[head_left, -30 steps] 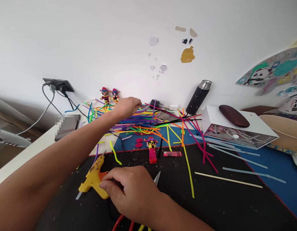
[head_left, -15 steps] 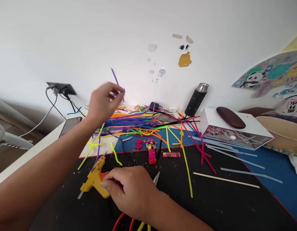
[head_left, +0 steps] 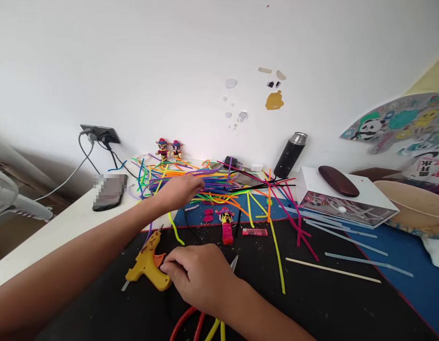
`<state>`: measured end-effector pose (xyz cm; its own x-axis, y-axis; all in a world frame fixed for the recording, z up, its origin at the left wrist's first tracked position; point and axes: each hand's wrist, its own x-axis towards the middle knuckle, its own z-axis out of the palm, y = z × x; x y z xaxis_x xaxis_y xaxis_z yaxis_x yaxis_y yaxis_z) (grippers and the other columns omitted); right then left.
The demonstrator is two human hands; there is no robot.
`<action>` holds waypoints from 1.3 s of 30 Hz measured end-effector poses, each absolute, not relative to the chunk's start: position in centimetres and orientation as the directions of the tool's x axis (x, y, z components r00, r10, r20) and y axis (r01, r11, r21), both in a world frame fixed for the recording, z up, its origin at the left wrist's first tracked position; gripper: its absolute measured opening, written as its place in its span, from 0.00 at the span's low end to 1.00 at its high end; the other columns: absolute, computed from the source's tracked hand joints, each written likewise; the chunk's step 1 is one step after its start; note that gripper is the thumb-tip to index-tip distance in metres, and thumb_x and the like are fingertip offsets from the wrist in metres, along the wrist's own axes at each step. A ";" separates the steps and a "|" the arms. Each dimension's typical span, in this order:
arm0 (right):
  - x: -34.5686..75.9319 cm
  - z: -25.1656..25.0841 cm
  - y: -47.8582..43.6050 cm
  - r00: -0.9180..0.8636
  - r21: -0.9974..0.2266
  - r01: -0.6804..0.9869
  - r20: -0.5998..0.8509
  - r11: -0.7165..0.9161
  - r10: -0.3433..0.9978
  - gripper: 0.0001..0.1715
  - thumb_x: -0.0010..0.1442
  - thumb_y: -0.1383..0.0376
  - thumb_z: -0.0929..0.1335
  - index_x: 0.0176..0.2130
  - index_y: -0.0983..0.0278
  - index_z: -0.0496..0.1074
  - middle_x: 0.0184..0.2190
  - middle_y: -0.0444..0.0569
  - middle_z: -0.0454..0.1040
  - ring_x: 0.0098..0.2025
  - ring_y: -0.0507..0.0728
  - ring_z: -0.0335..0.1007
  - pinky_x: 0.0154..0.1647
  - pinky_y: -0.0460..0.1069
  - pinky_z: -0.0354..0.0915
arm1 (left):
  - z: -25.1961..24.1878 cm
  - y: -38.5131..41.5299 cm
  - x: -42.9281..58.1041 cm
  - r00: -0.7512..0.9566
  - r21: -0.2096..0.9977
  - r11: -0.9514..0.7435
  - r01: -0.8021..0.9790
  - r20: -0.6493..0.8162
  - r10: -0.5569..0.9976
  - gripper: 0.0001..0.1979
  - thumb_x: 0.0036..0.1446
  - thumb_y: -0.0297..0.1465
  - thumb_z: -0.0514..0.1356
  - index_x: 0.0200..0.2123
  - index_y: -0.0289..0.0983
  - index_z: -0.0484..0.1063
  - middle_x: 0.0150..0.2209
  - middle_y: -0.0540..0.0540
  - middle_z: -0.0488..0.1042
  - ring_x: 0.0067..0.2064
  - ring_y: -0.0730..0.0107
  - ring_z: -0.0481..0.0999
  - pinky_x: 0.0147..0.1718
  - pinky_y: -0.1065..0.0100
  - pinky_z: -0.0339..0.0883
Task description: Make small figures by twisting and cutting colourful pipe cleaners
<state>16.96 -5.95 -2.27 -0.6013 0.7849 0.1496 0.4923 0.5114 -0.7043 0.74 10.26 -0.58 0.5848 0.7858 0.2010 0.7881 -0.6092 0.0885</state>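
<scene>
My left hand (head_left: pixel 182 192) reaches over the heap of coloured pipe cleaners (head_left: pixel 215 179), its fingers drawn together at the pile; what they grip, if anything, is hidden. Near the front, my right hand (head_left: pixel 205 279) is closed, thumb and forefinger together, with no object visible between them. Its fingertips are beside a yellow hot glue gun (head_left: pixel 148 265). Beyond it lies a small pipe-cleaner doll (head_left: pixel 226 227) with a pink body and colourful headdress. A pointed metal blade (head_left: pixel 234 263) shows behind that hand, and red handles (head_left: pixel 186 324) and yellow handles (head_left: pixel 215 329) below it.
Two finished dolls (head_left: pixel 169 149) stand against the wall. A pink lighter-like piece (head_left: pixel 254 232), a wooden stick (head_left: pixel 333 270), clear glue sticks (head_left: pixel 369 263) and a leaning black thermos (head_left: pixel 290 155) are to the right, near a white box (head_left: pixel 365 189). A phone (head_left: pixel 110 192) lies left.
My left hand has come down and to the right, from holding up a purple pipe cleaner to the heap. That purple piece no longer shows above the hand. My right hand barely moves.
</scene>
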 end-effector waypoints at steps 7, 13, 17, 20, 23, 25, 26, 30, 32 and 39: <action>16.8 -1.8 -6.1 -0.682 -0.558 0.570 0.088 0.603 0.726 0.13 0.74 0.59 0.67 0.43 0.62 0.79 0.39 0.45 0.86 0.40 0.58 0.84 0.33 0.49 0.63 | -1.7 10.1 0.8 0.681 0.066 -0.701 0.710 0.190 0.707 0.11 0.70 0.28 0.53 0.47 0.38 0.76 0.46 0.41 0.83 0.48 0.56 0.82 0.46 0.60 0.75; 16.5 -3.2 -6.0 -0.745 -0.424 0.547 0.147 0.722 0.651 0.14 0.75 0.58 0.66 0.42 0.64 0.76 0.36 0.48 0.85 0.36 0.60 0.83 0.25 0.50 0.59 | -1.6 10.7 0.2 0.692 0.060 -0.710 0.702 0.181 0.699 0.12 0.70 0.29 0.53 0.47 0.39 0.76 0.47 0.41 0.83 0.48 0.56 0.82 0.46 0.61 0.74; 16.5 -3.4 -5.9 -0.758 -0.380 0.544 0.161 0.748 0.633 0.13 0.74 0.60 0.66 0.41 0.65 0.75 0.36 0.49 0.84 0.35 0.59 0.83 0.24 0.49 0.59 | -0.5 11.4 0.4 0.679 0.049 -0.696 0.717 0.176 0.712 0.14 0.71 0.33 0.52 0.47 0.41 0.78 0.46 0.43 0.84 0.47 0.56 0.82 0.45 0.61 0.73; 16.5 -3.1 -6.1 -0.765 -0.359 0.542 0.165 0.760 0.623 0.14 0.75 0.60 0.65 0.41 0.65 0.74 0.35 0.49 0.84 0.33 0.58 0.82 0.23 0.50 0.60 | 0.7 12.5 0.8 0.688 0.075 -0.717 0.693 0.228 0.689 0.17 0.72 0.37 0.51 0.46 0.41 0.80 0.45 0.42 0.85 0.46 0.56 0.83 0.45 0.61 0.73; 16.5 -2.9 -6.2 -0.774 -0.353 0.525 0.179 0.774 0.607 0.15 0.76 0.60 0.64 0.40 0.65 0.74 0.35 0.48 0.84 0.32 0.58 0.81 0.23 0.50 0.60 | 1.7 14.8 1.5 0.548 0.129 -0.618 0.775 0.348 0.760 0.19 0.71 0.39 0.51 0.48 0.40 0.81 0.46 0.41 0.85 0.45 0.56 0.83 0.45 0.62 0.72; 16.5 -2.9 -6.2 -0.779 -0.343 0.515 0.195 0.786 0.596 0.16 0.76 0.59 0.64 0.40 0.65 0.74 0.34 0.47 0.83 0.32 0.57 0.80 0.22 0.50 0.60 | 2.0 16.9 2.0 0.469 0.144 -0.520 0.842 0.283 0.837 0.20 0.71 0.40 0.51 0.49 0.39 0.81 0.48 0.41 0.85 0.47 0.55 0.83 0.45 0.62 0.72; 16.5 -3.0 -6.2 -0.779 -0.336 0.511 0.206 0.791 0.592 0.16 0.76 0.59 0.63 0.40 0.64 0.74 0.34 0.47 0.83 0.31 0.57 0.80 0.22 0.50 0.59 | 1.9 18.0 2.3 0.464 0.121 -0.488 0.864 0.182 0.867 0.21 0.70 0.39 0.51 0.51 0.39 0.81 0.50 0.41 0.85 0.49 0.55 0.83 0.46 0.62 0.72; 16.6 -3.6 -6.1 -0.766 -0.309 0.505 0.269 0.806 0.584 0.15 0.76 0.60 0.63 0.39 0.64 0.72 0.32 0.47 0.81 0.29 0.58 0.79 0.20 0.52 0.59 | -0.1 21.6 3.1 0.479 0.031 -0.478 0.878 -0.040 0.877 0.27 0.63 0.41 0.59 0.61 0.36 0.75 0.59 0.36 0.80 0.56 0.50 0.80 0.51 0.61 0.72; 16.6 -3.9 -6.0 -0.753 -0.300 0.510 0.297 0.806 0.587 0.15 0.76 0.60 0.62 0.39 0.63 0.71 0.31 0.46 0.81 0.28 0.58 0.79 0.20 0.53 0.59 | -1.3 22.5 3.5 0.490 0.013 -0.491 0.871 -0.099 0.866 0.27 0.58 0.39 0.63 0.60 0.37 0.76 0.56 0.37 0.82 0.53 0.51 0.82 0.48 0.62 0.73; 16.3 -5.0 -6.0 -0.734 -0.258 0.520 0.352 0.814 0.580 0.08 0.71 0.61 0.67 0.39 0.62 0.69 0.28 0.44 0.80 0.24 0.58 0.77 0.16 0.52 0.56 | -1.0 20.2 4.2 0.495 -0.056 -0.495 0.867 -0.014 0.869 0.16 0.65 0.33 0.55 0.50 0.38 0.78 0.48 0.36 0.83 0.48 0.49 0.82 0.46 0.58 0.73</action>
